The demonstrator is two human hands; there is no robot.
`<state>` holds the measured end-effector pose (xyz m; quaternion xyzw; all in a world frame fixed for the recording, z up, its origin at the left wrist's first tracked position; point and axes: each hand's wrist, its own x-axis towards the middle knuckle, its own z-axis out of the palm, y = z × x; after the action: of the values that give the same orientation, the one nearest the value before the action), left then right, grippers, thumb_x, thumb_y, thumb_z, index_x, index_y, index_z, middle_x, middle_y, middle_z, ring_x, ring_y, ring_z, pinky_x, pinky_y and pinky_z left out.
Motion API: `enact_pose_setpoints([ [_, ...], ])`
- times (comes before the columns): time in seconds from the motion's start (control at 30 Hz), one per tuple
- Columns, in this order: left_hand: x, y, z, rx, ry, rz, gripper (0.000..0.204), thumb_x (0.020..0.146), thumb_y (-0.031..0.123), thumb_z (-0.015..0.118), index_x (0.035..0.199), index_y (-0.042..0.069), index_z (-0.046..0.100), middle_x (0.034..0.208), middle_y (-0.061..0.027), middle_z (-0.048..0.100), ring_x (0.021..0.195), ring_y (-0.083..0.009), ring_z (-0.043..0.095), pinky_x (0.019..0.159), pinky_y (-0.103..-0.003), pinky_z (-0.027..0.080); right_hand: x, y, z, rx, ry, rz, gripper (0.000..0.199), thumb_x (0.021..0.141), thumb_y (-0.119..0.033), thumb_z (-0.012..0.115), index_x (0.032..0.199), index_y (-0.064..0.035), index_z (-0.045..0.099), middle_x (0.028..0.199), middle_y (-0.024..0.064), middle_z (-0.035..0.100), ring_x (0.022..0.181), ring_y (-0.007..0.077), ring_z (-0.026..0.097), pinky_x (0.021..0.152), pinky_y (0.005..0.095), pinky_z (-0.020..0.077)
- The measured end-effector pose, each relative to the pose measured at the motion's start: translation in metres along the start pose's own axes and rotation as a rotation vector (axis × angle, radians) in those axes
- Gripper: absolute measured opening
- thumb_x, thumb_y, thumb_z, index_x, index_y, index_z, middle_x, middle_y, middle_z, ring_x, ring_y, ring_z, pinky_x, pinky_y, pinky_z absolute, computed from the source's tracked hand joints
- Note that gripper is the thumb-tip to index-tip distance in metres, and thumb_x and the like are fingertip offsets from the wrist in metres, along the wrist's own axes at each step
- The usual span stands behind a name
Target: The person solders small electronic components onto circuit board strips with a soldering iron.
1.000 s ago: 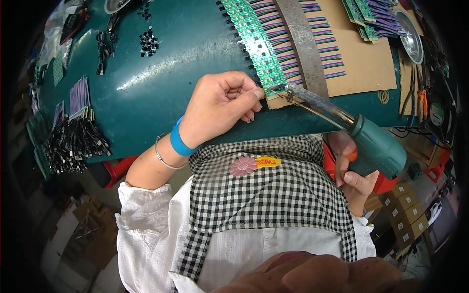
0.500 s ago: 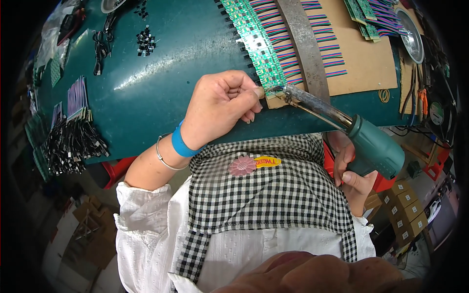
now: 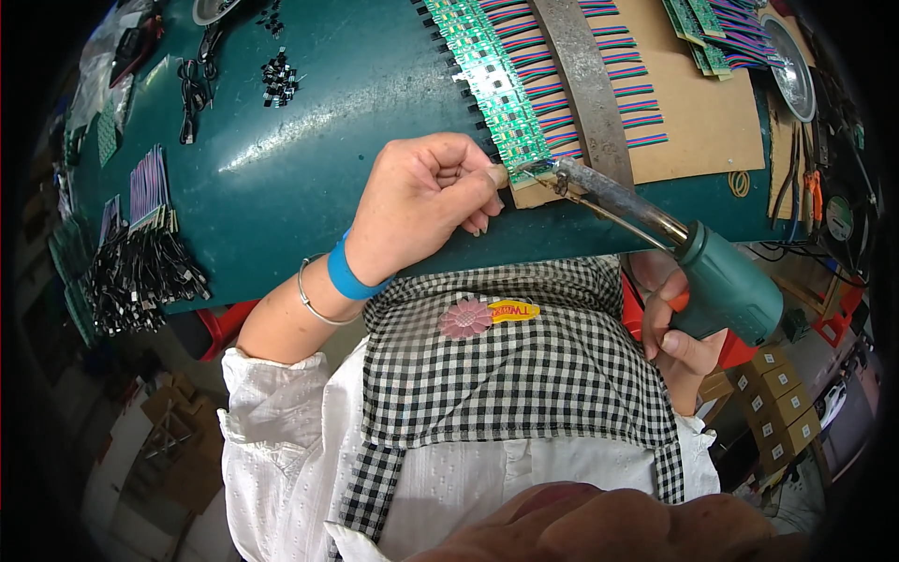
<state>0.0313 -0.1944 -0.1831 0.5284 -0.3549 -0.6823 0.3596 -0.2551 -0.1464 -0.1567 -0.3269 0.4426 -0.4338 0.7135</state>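
My left hand is closed in a pinch at the near end of a row of green circuit boards. Whatever lies between its thumb and finger is too small to make out. My right hand grips the green handle of a soldering gun. The gun's long metal barrel points left, and its thin tip is over the nearest board, just right of my left fingertips. Small black connectors stick out along the boards' left edge. Striped coloured wires run from their right edge.
A flat metal bar lies across the wires on a cardboard sheet. Bundled black cables lie at the left, small black parts farther back. Pliers, a rubber band ring and a metal dish are at the right.
The soldering gun has shifted slightly to the right, its tip moving a little away from my left fingertips. An orange trigger now shows by my right fingers. My left hand stays in place.
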Motion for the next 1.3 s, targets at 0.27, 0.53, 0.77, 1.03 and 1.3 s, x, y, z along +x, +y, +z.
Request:
enact_pose_setpoints([
  [0.27, -0.001, 0.000, -0.001, -0.003, -0.001, -0.007, 0.010, 0.084, 0.006, 0.058, 0.077, -0.002, 0.061, 0.066, -0.0052, 0.062, 0.055, -0.0068, 0.057, 0.052, -0.020, 0.049, 0.001, 0.001, 0.002, -0.086, 0.014, 0.061, 0.048, 0.061, -0.008, 0.071, 0.099, 0.0103, 0.049, 0.060, 0.0097, 0.052, 0.045, 0.0144, 0.049, 0.042, 0.0224, 0.0401],
  [0.53, -0.001, 0.000, -0.001, -0.004, 0.001, -0.003, 0.011, 0.084, 0.006, 0.058, 0.077, -0.002, 0.061, 0.066, -0.0052, 0.062, 0.056, -0.0068, 0.057, 0.052, -0.020, 0.049, 0.004, 0.006, 0.002, -0.008, 0.009, -0.042, 0.045, 0.063, -0.007, 0.071, 0.096, 0.0087, 0.046, 0.053, 0.0089, 0.046, 0.037, 0.0147, 0.044, 0.034, 0.0219, 0.0386],
  [0.77, -0.001, -0.001, -0.001, -0.002, 0.010, -0.003, 0.011, 0.084, 0.006, 0.058, 0.077, -0.002, 0.061, 0.066, -0.0053, 0.062, 0.055, -0.0066, 0.057, 0.052, -0.019, 0.048, 0.002, 0.008, 0.000, -0.019, 0.007, -0.001, 0.049, 0.063, -0.005, 0.070, 0.101, 0.0090, 0.045, 0.062, 0.0103, 0.049, 0.042, 0.0151, 0.047, 0.037, 0.0221, 0.0403],
  [1.03, 0.000, -0.002, -0.001, 0.010, 0.030, -0.008, 0.011, 0.084, 0.006, 0.058, 0.077, -0.002, 0.061, 0.066, -0.0053, 0.062, 0.055, -0.0064, 0.057, 0.052, -0.019, 0.048, -0.001, 0.006, -0.002, -0.007, 0.045, 0.028, 0.056, 0.061, -0.005, 0.071, 0.107, 0.0102, 0.045, 0.069, 0.0114, 0.052, 0.045, 0.0150, 0.049, 0.040, 0.0223, 0.0409],
  [1.3, 0.000, -0.001, -0.006, 0.012, 0.035, -0.010, 0.012, 0.084, 0.006, 0.058, 0.076, -0.002, 0.060, 0.066, -0.0054, 0.062, 0.055, -0.0065, 0.057, 0.051, -0.019, 0.048, 0.008, 0.000, 0.008, -0.020, 0.046, 0.021, 0.055, 0.060, -0.010, 0.071, 0.103, 0.0145, 0.047, 0.075, 0.0140, 0.053, 0.042, 0.0140, 0.046, 0.036, 0.0217, 0.0384],
])
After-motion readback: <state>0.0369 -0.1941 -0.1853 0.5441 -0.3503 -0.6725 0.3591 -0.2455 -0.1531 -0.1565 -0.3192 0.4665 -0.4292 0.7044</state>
